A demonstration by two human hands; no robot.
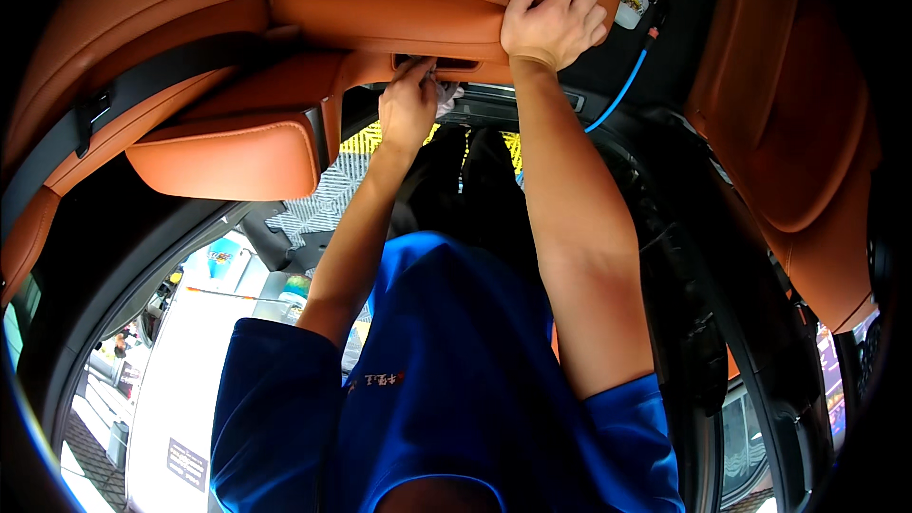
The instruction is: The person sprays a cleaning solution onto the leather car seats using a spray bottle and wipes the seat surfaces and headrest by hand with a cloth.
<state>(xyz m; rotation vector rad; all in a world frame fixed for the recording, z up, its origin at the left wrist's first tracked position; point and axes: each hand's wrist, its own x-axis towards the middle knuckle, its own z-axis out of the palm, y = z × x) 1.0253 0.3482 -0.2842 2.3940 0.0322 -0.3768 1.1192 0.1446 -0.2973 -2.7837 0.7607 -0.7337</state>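
An orange-brown leather rear car seat cushion [399,18] spans the top of the view. My left hand [407,105] grips a crumpled greyish cloth [447,96], its fingertips at a dark slot [459,65] in the leather panel below the cushion's front edge. Part of the cloth is hidden behind the fingers. My right hand [557,23] rests as a fist on the cushion's right front corner, fingers curled in. Nothing shows inside it.
A white container [631,7] with a printed picture stands right of the cushion, beside a blue hose [622,89]. A leather front seat [776,107] rises at right. A leather side bolster [235,160] and a black seat belt [153,78] lie left. Below runs the door sill [491,100].
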